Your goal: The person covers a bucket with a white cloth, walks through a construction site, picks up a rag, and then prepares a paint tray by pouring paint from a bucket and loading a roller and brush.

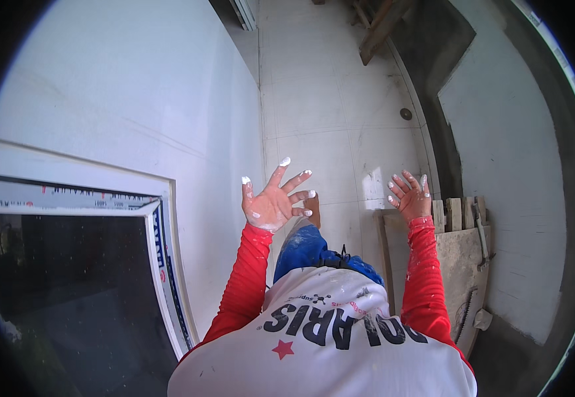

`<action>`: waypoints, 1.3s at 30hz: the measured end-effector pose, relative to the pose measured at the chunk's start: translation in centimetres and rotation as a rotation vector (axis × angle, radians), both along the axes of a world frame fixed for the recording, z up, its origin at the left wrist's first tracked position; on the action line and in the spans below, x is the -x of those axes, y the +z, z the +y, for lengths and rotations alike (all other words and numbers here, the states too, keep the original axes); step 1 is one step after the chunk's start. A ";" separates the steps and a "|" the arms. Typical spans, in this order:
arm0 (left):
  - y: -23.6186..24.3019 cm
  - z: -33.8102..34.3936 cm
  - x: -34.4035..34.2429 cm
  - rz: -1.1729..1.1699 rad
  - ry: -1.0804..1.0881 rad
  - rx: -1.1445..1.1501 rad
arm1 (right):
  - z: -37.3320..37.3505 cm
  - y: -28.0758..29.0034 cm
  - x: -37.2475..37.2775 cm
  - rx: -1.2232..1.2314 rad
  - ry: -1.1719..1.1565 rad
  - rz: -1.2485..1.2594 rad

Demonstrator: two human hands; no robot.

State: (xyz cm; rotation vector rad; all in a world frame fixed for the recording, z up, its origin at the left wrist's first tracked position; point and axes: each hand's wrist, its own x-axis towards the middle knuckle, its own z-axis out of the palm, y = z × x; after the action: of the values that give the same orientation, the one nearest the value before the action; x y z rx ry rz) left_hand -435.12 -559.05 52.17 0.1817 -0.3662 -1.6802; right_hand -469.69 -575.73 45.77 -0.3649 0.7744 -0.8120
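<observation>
Left hand (pixel 271 206) and right hand (pixel 412 200), mid-frame, are empty, fingers parted. The hammer (pixel 481 233), at right, lies nearer the right hand, handle running roughly vertically.

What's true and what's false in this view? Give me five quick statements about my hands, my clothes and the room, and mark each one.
1. The left hand and the right hand are both empty. True.
2. The sleeves are blue. False: the sleeves are red.
3. White smears show on fingertips of both hands. True.
4. The right hand touches the round dark disc. False: the round dark disc is on the floor, apart from the hand.
5. The dark window is on the left. True.
</observation>
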 end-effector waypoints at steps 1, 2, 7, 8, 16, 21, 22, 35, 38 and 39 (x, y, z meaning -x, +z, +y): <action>-0.3 -3.8 -1.8 -0.017 0.015 -0.048 | -2.5 -1.4 0.1 -0.043 -0.008 0.076; -0.6 -7.5 -3.0 -0.030 0.035 -0.106 | -5.0 -2.9 1.0 -0.098 -0.012 0.156; -3.9 -27.4 -14.3 -0.540 0.144 -0.612 | -11.0 -9.9 4.3 -0.308 -0.091 0.504; -5.7 -30.2 -17.3 -0.665 0.201 -0.734 | -11.8 -11.2 4.0 -0.353 -0.083 0.524; -23.7 -40.2 -41.9 -1.633 0.360 -1.134 | -30.5 -25.0 -8.7 -0.751 0.472 1.135; -22.9 -46.9 -39.3 -1.410 -0.277 -1.490 | -65.0 -17.0 -21.1 -0.043 0.354 1.485; -22.1 -50.1 -38.0 -1.277 -0.183 -1.559 | -73.6 -14.6 -24.2 0.379 0.339 1.755; -25.2 -98.2 -62.9 -1.636 0.043 -1.552 | -122.3 -8.6 -52.8 0.494 0.425 1.642; -23.1 -118.8 -72.1 -1.686 0.236 -1.281 | -123.8 -13.7 -48.7 0.268 0.478 1.639; -22.1 -125.8 -75.1 -1.617 0.340 -1.152 | -124.7 -16.1 -46.5 0.075 0.563 1.681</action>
State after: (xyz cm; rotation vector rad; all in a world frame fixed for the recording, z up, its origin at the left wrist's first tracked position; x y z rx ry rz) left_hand -360.01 -684.88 30.06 2.3333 -0.4177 -0.8635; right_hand -423.22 -700.40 29.71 -1.3158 2.0413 0.1999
